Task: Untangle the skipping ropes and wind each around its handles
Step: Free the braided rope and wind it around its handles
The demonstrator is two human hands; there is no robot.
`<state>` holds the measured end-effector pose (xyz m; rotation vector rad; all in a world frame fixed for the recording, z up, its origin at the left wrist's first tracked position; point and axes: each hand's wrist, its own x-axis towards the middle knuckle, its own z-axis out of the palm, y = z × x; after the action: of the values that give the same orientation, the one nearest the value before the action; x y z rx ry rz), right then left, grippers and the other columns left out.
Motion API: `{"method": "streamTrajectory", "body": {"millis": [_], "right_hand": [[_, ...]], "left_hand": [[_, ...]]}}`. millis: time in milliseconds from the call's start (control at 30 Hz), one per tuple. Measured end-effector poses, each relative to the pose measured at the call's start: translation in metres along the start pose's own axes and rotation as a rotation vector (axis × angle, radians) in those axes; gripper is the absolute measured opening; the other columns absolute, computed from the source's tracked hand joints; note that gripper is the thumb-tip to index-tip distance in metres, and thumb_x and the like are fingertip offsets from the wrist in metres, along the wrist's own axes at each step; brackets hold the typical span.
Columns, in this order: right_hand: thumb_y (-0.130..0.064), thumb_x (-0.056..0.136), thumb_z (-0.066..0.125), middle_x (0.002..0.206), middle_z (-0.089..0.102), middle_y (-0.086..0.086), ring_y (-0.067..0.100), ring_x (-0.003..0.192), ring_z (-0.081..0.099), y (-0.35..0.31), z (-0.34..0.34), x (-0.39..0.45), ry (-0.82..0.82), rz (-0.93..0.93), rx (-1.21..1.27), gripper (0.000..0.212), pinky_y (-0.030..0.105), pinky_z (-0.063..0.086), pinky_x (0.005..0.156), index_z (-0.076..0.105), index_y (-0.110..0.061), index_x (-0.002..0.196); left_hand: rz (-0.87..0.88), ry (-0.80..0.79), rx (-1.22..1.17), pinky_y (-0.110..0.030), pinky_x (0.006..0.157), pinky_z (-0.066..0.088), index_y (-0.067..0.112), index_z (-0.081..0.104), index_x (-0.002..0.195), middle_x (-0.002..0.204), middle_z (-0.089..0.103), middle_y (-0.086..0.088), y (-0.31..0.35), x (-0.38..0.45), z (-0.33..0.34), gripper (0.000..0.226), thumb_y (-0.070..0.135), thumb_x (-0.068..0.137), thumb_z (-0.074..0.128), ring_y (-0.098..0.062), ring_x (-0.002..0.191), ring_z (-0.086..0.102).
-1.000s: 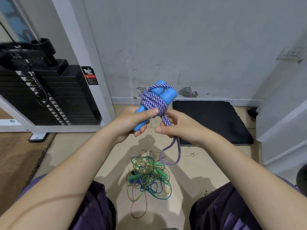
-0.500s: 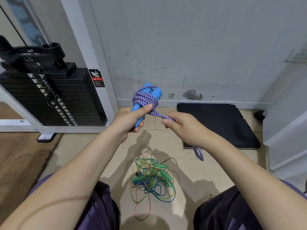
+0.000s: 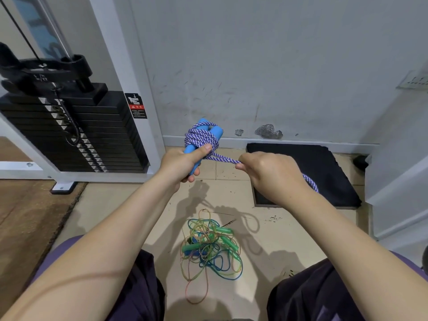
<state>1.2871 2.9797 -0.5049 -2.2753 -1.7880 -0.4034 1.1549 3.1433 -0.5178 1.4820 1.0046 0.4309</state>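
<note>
Above the floor, left hand [image 3: 183,162] grips blue handles [image 3: 203,140]; right hand [image 3: 271,174] pinches purple rope [image 3: 223,158] taut (tail trailing behind). Slackened tension could loosen coils; tangled ropes [image 3: 208,246] lie untouched

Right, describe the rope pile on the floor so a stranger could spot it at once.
Start at the black weight stack on the left, then drop to the tiled floor between the seated person's knees. There lies the rope pile, a loose tangle of thin green, blue and yellowish cords with green handles. Unlike the thick purple braided rope held above it, nothing touches this one.
</note>
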Motion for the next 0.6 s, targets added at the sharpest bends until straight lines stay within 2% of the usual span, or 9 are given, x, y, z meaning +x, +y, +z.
{"method": "streamTrajectory", "body": {"millis": [67, 133, 200, 300, 467, 600], "right_hand": [[-0.041, 0.099, 0.044, 0.065, 0.053, 0.004, 0.033, 0.055, 0.057, 0.004, -0.004, 0.000, 0.083, -0.023, -0.029, 0.038, 0.024, 0.018, 0.045, 0.055, -0.012, 0.077], [-0.047, 0.098, 0.040, 0.070, 0.057, 0.004, 0.032, 0.061, 0.056, 0.009, -0.011, 0.000, 0.093, 0.019, -0.022, 0.041, 0.028, 0.026, 0.049, 0.059, -0.013, 0.084], [-0.049, 0.098, 0.043, 0.075, 0.052, -0.002, 0.026, 0.071, 0.046, 0.013, -0.018, 0.001, 0.015, 0.113, 0.063, 0.038, 0.033, 0.030, 0.057, 0.056, -0.016, 0.085], [-0.049, 0.096, 0.050, 0.070, 0.045, -0.006, 0.020, 0.073, 0.038, 0.012, -0.019, 0.002, -0.051, 0.144, 0.210, 0.033, 0.034, 0.030, 0.060, 0.044, -0.024, 0.075], [-0.045, 0.088, 0.065, 0.059, 0.049, -0.005, 0.018, 0.063, 0.044, 0.010, -0.010, 0.005, -0.091, 0.145, 0.492, 0.032, 0.038, 0.037, 0.059, 0.050, -0.027, 0.066], [-0.045, 0.082, 0.072, 0.055, 0.045, -0.006, 0.011, 0.057, 0.042, 0.002, -0.002, 0.005, -0.151, 0.144, 0.537, 0.036, 0.035, 0.030, 0.056, 0.052, -0.023, 0.063]], "left_hand": [[0.017, -0.052, 0.142, -0.022, 0.044, 0.030, 0.012, 0.056, 0.071, 0.048, 0.052, -0.003, -0.001, -0.003, 0.003, 0.046, 0.053, 0.081, 0.073, -0.014, 0.033, 0.038], [0.023, -0.158, 0.321, -0.023, 0.044, 0.029, 0.014, 0.057, 0.068, 0.044, 0.053, 0.000, -0.003, -0.006, 0.006, 0.049, 0.060, 0.079, 0.070, -0.016, 0.039, 0.037], [0.016, -0.331, 0.472, -0.024, 0.046, 0.028, 0.014, 0.056, 0.066, 0.043, 0.053, 0.000, -0.002, -0.009, 0.007, 0.052, 0.064, 0.079, 0.067, -0.016, 0.042, 0.035], [0.009, -0.518, 0.588, -0.025, 0.047, 0.029, 0.013, 0.058, 0.071, 0.045, 0.053, -0.002, 0.002, -0.015, 0.006, 0.052, 0.063, 0.079, 0.066, -0.016, 0.044, 0.036], [0.055, -0.608, 0.735, -0.025, 0.050, 0.033, 0.012, 0.060, 0.075, 0.045, 0.056, -0.001, 0.005, -0.026, 0.011, 0.051, 0.062, 0.074, 0.071, -0.018, 0.049, 0.041], [0.123, -0.596, 0.860, -0.027, 0.063, 0.042, 0.014, 0.059, 0.070, 0.043, 0.056, -0.001, -0.001, -0.032, 0.019, 0.054, 0.067, 0.073, 0.068, -0.010, 0.049, 0.049]]}}
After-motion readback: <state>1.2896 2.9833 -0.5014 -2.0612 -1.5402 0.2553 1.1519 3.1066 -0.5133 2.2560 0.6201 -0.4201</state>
